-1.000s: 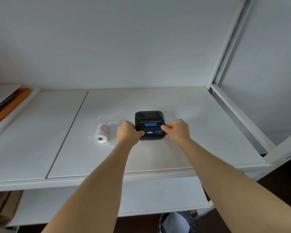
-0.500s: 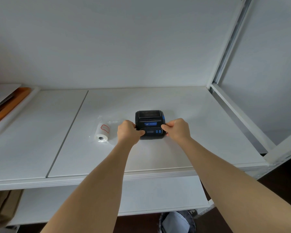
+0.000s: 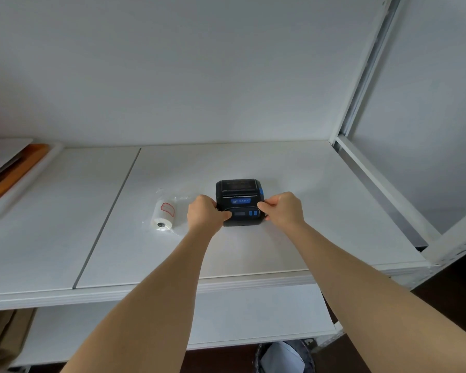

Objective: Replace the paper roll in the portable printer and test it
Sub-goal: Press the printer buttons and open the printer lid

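Both hands grip the portable printer (image 3: 239, 202) on the shelf (image 3: 320, 211).
Left hand (image 3: 203, 214) and right hand (image 3: 284, 211) curl round its sides; brace firmly, then release the lid latch evenly.

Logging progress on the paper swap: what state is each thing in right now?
printer: lid closed, flat on the shelf, gripped at both sides
paper roll: still in its clear wrapper, lying on its side, untouched
left hand: grips the printer's left edge
right hand: grips the printer's right edge
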